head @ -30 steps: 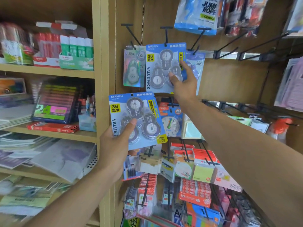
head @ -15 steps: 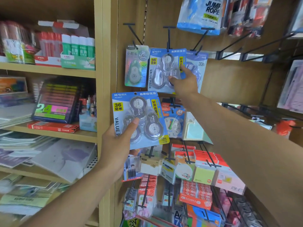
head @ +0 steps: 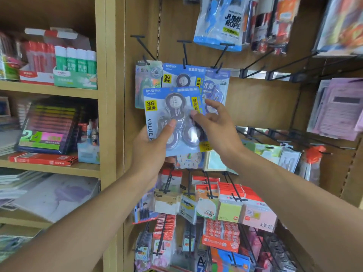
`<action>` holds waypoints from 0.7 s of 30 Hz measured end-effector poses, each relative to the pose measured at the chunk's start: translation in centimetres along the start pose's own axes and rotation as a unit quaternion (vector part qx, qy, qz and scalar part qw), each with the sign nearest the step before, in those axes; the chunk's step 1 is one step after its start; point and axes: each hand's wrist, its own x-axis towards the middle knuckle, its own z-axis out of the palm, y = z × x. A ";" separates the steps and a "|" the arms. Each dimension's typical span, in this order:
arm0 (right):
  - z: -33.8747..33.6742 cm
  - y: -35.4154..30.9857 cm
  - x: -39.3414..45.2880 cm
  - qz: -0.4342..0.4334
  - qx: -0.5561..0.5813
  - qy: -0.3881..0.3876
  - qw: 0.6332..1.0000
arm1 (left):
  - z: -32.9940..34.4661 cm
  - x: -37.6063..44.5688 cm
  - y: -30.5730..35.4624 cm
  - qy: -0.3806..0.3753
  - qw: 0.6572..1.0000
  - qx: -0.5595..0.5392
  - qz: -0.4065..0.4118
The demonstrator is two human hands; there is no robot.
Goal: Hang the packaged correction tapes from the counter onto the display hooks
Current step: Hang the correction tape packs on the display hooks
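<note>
My left hand grips a blue three-pack of correction tape by its lower left, thumb across the front. My right hand touches the pack's right side with thumb and fingertips, fingers spread. The pack is raised in front of an identical blue pack that hangs on the middle black hook. A green single tape pack hangs on the left hook, and a pale blue 30 m pack on the right hook.
Wooden shelves on the left hold glue sticks, marker sets and notebooks. A jump rope bag hangs above. Empty black hooks jut out at the right. Sticky notes and small packs crowd the hooks below my hands.
My right hand let go of the hung pack and dropped to the pack in my left hand. My left hand raised that pack up and right, in front of the hung one.
</note>
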 end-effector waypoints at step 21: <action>1.2 -0.6 8.7 -0.070 -0.063 0.094 0.991 | 3.0 10.0 1.3 -0.016 0.996 0.027 0.081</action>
